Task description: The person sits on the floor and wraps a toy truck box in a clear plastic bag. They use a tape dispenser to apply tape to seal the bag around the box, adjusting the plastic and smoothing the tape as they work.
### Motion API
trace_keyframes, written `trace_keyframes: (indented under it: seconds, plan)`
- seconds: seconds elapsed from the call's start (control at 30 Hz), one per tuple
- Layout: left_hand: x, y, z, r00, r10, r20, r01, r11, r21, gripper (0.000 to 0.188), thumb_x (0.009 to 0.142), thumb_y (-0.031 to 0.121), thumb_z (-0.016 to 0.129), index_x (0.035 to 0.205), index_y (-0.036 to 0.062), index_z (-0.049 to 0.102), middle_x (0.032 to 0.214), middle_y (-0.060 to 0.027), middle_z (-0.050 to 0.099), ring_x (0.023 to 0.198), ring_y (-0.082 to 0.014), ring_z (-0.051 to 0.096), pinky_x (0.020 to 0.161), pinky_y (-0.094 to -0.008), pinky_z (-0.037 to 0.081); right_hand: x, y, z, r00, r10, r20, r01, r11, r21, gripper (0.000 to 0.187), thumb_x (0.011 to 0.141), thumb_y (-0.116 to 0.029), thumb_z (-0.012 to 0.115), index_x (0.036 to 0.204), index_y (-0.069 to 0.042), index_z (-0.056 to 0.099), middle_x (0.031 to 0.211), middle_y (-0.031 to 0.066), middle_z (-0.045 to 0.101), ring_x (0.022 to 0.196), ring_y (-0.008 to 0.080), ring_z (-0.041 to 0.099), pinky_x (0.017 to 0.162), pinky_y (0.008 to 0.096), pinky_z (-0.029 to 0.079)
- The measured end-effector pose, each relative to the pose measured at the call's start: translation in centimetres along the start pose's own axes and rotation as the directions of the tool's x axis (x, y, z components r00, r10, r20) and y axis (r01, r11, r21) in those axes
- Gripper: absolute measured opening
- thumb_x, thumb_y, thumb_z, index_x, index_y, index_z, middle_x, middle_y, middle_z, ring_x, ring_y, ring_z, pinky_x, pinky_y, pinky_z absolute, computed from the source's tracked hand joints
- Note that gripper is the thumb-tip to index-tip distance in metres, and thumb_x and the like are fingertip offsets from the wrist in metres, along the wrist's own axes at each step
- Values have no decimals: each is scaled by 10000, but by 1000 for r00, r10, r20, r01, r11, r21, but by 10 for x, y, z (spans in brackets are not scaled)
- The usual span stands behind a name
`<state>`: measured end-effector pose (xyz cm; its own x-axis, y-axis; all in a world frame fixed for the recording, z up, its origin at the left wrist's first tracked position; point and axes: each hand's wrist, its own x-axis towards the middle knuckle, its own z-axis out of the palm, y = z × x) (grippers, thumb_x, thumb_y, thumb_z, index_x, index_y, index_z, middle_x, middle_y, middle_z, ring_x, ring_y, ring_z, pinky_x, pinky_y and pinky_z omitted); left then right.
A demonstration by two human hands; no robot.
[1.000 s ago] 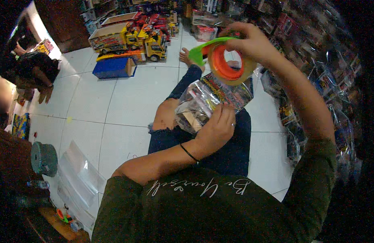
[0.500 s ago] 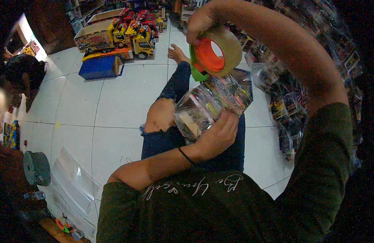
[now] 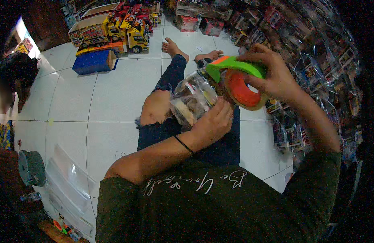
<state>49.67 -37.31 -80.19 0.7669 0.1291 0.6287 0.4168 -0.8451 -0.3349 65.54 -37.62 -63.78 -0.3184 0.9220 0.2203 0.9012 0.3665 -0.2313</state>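
Right hand (image 3: 278, 77) grips a green tape dispenser (image 3: 239, 65), held at the far right edge of a clear bag (image 3: 195, 95). Left hand (image 3: 213, 123) grasps that bag over the lap (image 3: 162, 137); a pale piece (image 3: 185, 114) shows inside. White floor (image 3: 118, 95) stretches from left leg (image 3: 153, 109) to plastic sheets (image 3: 69, 176) and blue box (image 3: 91, 62).

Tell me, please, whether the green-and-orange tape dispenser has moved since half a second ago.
Yes: against the blue oblong box, the tape dispenser has moved right and lower in view.

Wearing a dark olive T-shirt (image 3: 219, 210) with white script lettering (image 3: 205, 184), ripped navy jeans (image 3: 164, 135), a black left wristband (image 3: 183, 145).
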Motion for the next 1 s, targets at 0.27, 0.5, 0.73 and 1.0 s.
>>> trace_keyframes:
  seconds: [0.27,0.5,0.73,1.0]
  plan:
    - [-10,-9,18,989,-107,-97,101,992,-70,278,727,165,527,894,-32,630,880,-125,573,946,-252,538,967,-363,372,-137,4,6,979,202,-8,-202,979,-13,507,616,-202,673,1077,-1,613,1032,182,542,977,322,553,882,384,427]
    - [-3,-109,6,801,-561,211,587,804,-91,220,756,125,563,940,6,561,960,-157,572,936,-328,544,866,-432,428,-233,19,65,706,595,385,-571,799,-187,322,629,-226,696,880,-34,633,880,151,632,797,311,621,725,391,502]
    - [-11,-49,16,960,-280,-4,280,959,52,211,734,125,513,897,0,561,818,-110,530,826,-243,516,766,-355,412,-167,78,38,729,607,-317,-198,630,751,315,714,-184,603,975,-11,632,844,39,597,765,166,581,691,258,466]
    - [-2,1,-34,966,-252,-49,227,928,-295,420,721,284,668,994,-4,531,986,-140,548,878,-283,513,792,-381,422,-102,43,14,777,617,-124,-47,254,966,414,798,-292,534,1067,23,537,672,65,553,517,120,506,459,223,408]
